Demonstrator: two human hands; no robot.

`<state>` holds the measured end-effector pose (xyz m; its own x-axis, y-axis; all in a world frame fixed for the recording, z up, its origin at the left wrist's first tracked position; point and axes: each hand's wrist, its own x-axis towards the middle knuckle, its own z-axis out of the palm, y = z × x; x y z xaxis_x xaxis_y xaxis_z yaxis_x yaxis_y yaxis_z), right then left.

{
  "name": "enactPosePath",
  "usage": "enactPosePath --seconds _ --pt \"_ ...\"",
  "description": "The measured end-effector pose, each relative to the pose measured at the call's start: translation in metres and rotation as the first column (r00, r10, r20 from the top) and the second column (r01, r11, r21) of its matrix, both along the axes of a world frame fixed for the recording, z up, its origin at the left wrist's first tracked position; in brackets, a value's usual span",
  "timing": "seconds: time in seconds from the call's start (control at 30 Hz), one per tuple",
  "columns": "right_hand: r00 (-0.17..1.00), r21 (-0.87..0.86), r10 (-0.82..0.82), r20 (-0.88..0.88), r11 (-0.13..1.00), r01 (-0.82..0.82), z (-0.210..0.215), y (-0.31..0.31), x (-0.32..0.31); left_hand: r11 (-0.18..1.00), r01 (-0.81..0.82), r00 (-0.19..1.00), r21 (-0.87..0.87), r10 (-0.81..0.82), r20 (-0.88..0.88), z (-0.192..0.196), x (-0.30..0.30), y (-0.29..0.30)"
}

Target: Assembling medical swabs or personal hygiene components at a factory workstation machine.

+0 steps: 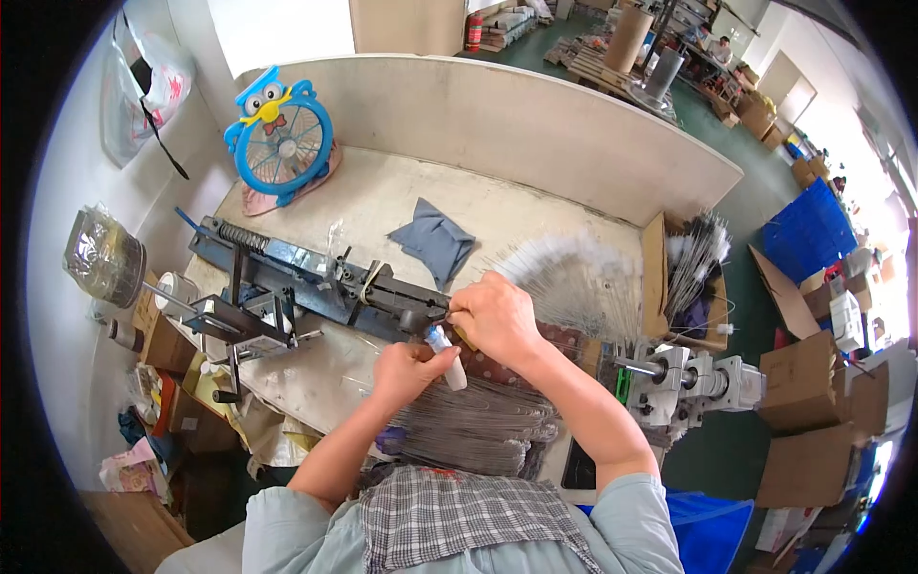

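Note:
My left hand (409, 373) is closed, its thumb against a small white tube (453, 371) with a bluish tip, beside the right end of a long dark metal bench fixture (335, 287). At that same end my right hand (495, 316) has its fingers pinched together; whatever they hold is too small or hidden to make out. Below both hands lies a thick bundle of thin metal wires (469, 426), near a dotted brown cloth (512, 368). Right of my right hand, many fine wires with white, fluffy ends (574, 273) fan out over the table (373, 177).
A grey cloth (435, 239) lies behind the fixture. A blue cartoon fan (282, 143) stands at the back left. A cranked metal stand (244, 320) rises at the left. To the right are a box of wires (655, 277) and a silver machine (698, 383). A low partition (497, 120) borders the table.

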<state>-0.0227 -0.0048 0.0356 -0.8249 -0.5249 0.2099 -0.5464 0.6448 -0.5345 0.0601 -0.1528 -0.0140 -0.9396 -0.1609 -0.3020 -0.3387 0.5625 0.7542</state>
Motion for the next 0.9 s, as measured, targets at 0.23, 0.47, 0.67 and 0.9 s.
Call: enactPosePath --seconds 0.23,0.47,0.67,0.9 --pt "0.975 -0.082 0.029 -0.221 0.995 -0.048 0.006 0.019 0.015 0.854 -0.009 0.987 0.521 0.092 -0.134 -0.033 -0.001 0.005" --pt "0.988 -0.072 0.094 -0.121 0.992 -0.104 -0.029 0.063 0.053 0.642 -0.024 0.964 0.767 0.219 -0.152 -0.022 0.0 0.036" --pt "0.986 -0.095 0.029 -0.164 0.994 -0.045 -0.071 0.024 0.028 0.934 0.157 0.981 0.322 -0.11 -0.16 -0.029 -0.002 0.001" --pt "0.982 -0.175 0.189 -0.007 0.967 -0.187 -0.059 0.044 0.036 0.341 -0.542 0.749 0.768 0.611 0.256 -0.043 0.047 -0.119"
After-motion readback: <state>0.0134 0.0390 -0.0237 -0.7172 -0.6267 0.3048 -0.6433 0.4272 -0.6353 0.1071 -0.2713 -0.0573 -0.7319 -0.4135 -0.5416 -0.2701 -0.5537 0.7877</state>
